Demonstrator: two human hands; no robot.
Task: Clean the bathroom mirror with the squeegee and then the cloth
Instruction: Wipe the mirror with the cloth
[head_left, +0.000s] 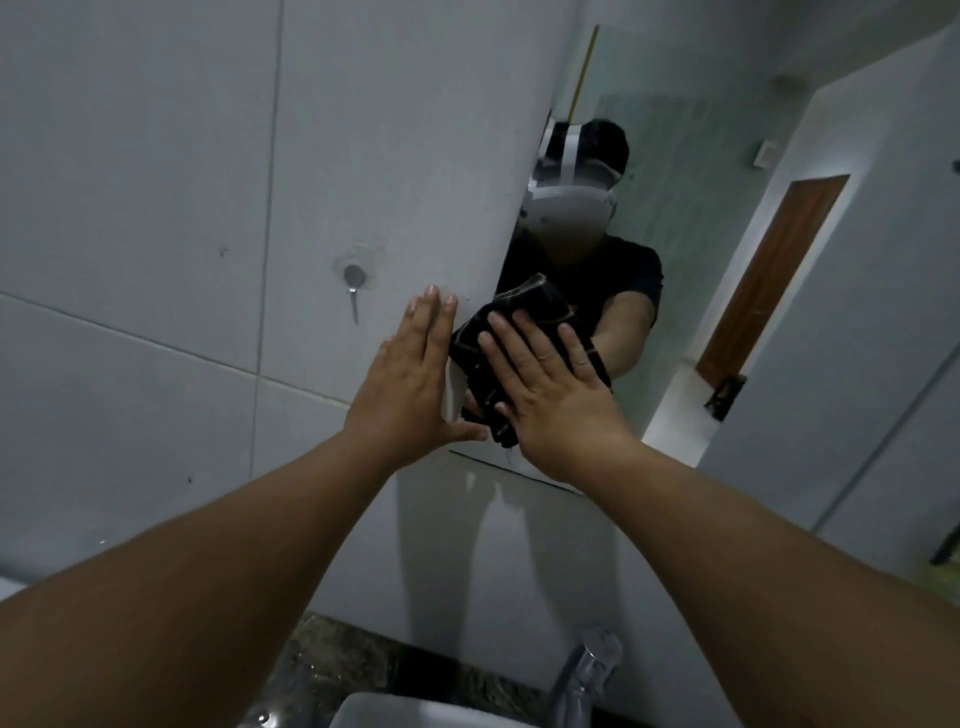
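The mirror hangs on the tiled wall, tilted in view, and reflects a person wearing a white headset. A dark patterned cloth is spread flat against the mirror's lower left corner. My right hand lies on it with fingers spread, pressing it to the glass. My left hand rests flat and open on the wall tile just left of the mirror's edge, its thumb reaching toward the cloth. No squeegee is in view.
A metal wall hook sits on the tile left of the mirror. Below are a chrome faucet, a white basin and a dark stone counter. A brown door shows in the mirror's reflection.
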